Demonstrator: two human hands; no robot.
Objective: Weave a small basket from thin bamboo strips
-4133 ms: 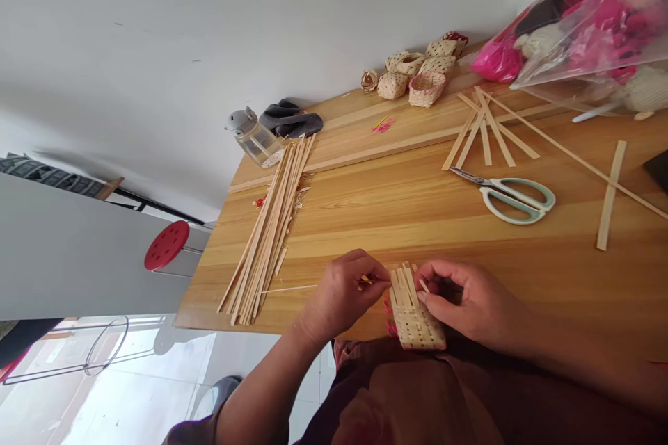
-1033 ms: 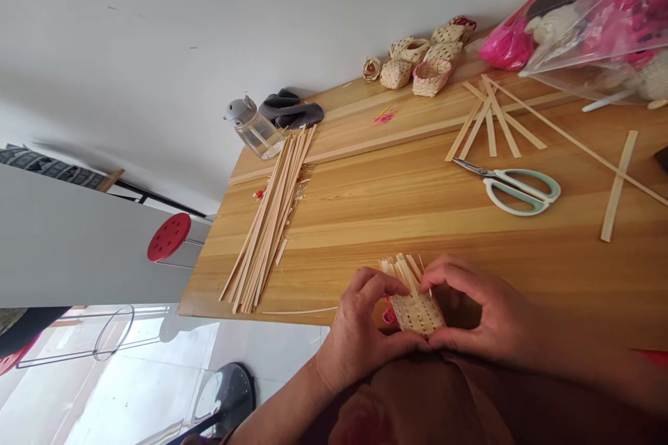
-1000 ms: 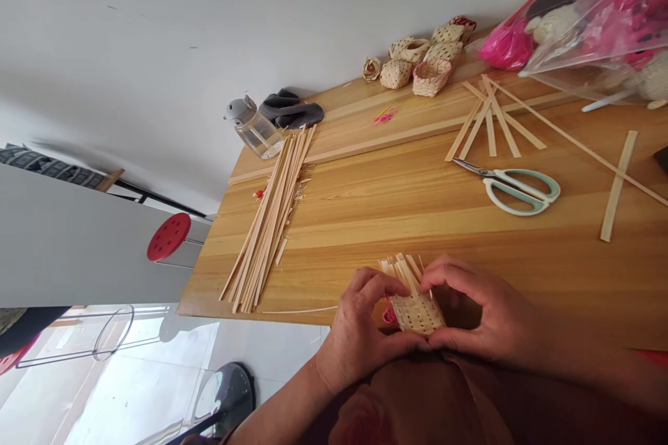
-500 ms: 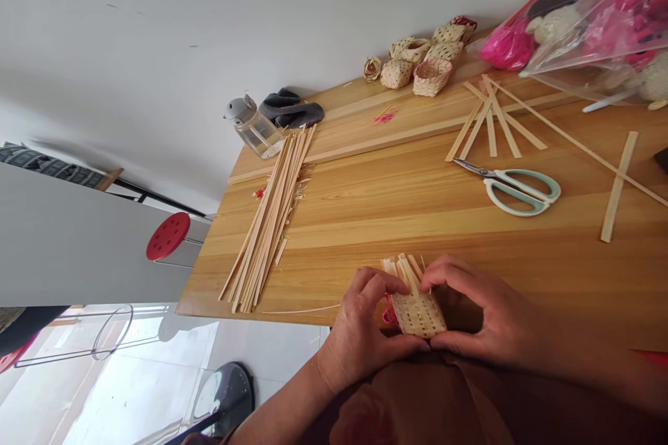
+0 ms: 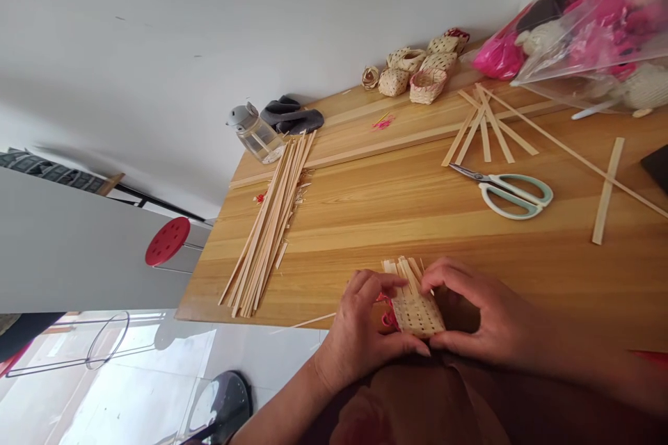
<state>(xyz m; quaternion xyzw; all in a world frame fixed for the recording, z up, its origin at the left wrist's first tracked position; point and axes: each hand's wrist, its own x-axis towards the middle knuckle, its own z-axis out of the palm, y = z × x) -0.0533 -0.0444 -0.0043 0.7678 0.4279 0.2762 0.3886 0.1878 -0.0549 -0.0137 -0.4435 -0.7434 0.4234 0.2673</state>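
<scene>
Entries run left to right. A red stool (image 5: 168,241) stands beyond the left end of the wooden worktop (image 5: 396,215). At the far left of the worktop sits a glass jar (image 5: 254,133) with a grey lid, a dark grey cloth (image 5: 292,118) just beside it. Nearer, a loose bundle of bamboo strips (image 5: 264,229) lies lengthwise across the worktop. A thin bamboo sliver (image 5: 307,321) runs from near that bundle toward the left hand (image 5: 365,337).

At the near edge, the left and right hand (image 5: 483,313) are clamped on a woven bamboo piece (image 5: 417,309) from either side. Fingers grip its flat woven part and unwoven strip ends fan out farther away. A pink strand (image 5: 387,313) shows at its left side, next to the left hand.

Far side: small woven baskets (image 5: 412,69) stand grouped on a raised wooden board. To the right lie fanned bamboo strips (image 5: 485,128), scissors (image 5: 514,195) with pale green handles, two crossed strips (image 5: 606,191), and, far right, a clear plastic bag (image 5: 589,35) holding pink material.
</scene>
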